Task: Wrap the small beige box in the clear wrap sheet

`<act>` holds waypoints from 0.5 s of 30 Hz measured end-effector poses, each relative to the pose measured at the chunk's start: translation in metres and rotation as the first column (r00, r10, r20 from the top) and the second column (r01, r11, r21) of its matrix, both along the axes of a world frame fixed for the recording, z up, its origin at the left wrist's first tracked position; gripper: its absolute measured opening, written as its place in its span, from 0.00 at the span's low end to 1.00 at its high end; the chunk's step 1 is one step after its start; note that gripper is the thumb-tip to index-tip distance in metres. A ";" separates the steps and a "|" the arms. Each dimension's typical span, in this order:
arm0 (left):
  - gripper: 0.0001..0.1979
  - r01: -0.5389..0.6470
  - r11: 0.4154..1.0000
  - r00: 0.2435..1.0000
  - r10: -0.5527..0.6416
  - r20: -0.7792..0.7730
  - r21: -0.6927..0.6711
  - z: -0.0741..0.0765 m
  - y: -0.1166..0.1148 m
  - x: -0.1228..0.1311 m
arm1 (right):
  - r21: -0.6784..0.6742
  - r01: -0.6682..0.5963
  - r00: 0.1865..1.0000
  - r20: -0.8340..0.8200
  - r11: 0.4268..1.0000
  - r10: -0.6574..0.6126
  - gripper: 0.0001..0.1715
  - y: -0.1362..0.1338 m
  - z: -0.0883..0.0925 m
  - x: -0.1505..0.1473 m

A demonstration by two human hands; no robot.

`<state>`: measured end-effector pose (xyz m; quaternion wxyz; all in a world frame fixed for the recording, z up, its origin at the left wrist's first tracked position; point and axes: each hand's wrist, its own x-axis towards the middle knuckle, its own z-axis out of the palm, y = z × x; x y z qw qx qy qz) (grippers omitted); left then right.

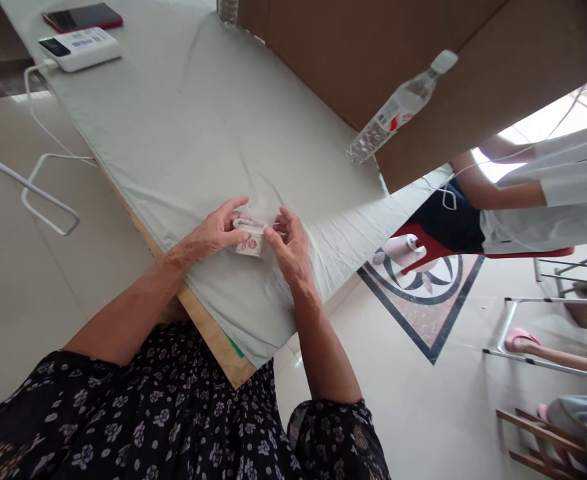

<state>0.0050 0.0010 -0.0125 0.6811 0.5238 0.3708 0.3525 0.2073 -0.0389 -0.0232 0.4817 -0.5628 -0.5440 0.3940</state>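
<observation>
A small white box with reddish print rests low over the near corner of the cloth-covered table. Whitish, see-through material shows along its upper side; I cannot tell whether it is film or thin paper. My left hand holds the box from the left, its thumb lying on the box's edge and its fingers behind. On the right side, my right hand is closed with bent fingers, the thumb at the box's upper right corner. Its fingertips partly hide what they grip.
A clear plastic bottle stands by a large brown cardboard panel. At the far left lie a phone and a white device with a cable. A person in a white shirt sits to the right. The table's wooden edge is near me.
</observation>
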 end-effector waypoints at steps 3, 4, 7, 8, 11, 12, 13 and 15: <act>0.55 0.024 1.000 0.999 -0.024 0.023 0.008 -0.001 0.001 0.000 | 0.106 0.084 0.988 0.118 0.991 -0.097 0.30 -0.005 0.004 0.007; 0.54 0.032 0.999 0.999 -0.032 0.025 0.016 -0.002 0.001 -0.001 | 0.118 0.067 0.985 0.151 0.991 -0.085 0.27 -0.007 0.005 0.008; 0.53 0.039 0.999 0.999 -0.039 0.011 0.039 -0.002 0.000 -0.002 | 0.099 -0.048 0.976 0.217 0.994 0.025 0.24 -0.007 0.006 0.007; 0.52 0.035 0.999 0.999 -0.036 0.006 0.041 -0.002 0.000 -0.002 | 0.089 -0.083 0.971 0.231 0.993 0.060 0.24 -0.006 0.005 0.006; 0.53 0.019 0.999 1.000 -0.020 0.003 0.028 -0.001 -0.002 -0.002 | 0.064 -0.127 0.959 0.262 0.990 0.106 0.26 -0.003 0.001 0.002; 0.53 0.016 1.000 1.000 -0.016 0.005 0.023 -0.001 -0.002 -0.002 | 0.056 -0.129 0.958 0.266 0.990 0.109 0.26 -0.002 0.000 0.001; 0.53 0.014 1.000 1.000 -0.014 0.005 0.022 -0.002 -0.002 -0.002 | 0.050 -0.128 0.957 0.267 0.990 0.110 0.27 -0.001 -0.001 0.001; 0.52 0.019 0.999 1.000 -0.019 0.005 0.032 -0.002 -0.001 -0.002 | 0.047 -0.133 0.957 0.268 0.990 0.116 0.27 -0.001 -0.001 0.001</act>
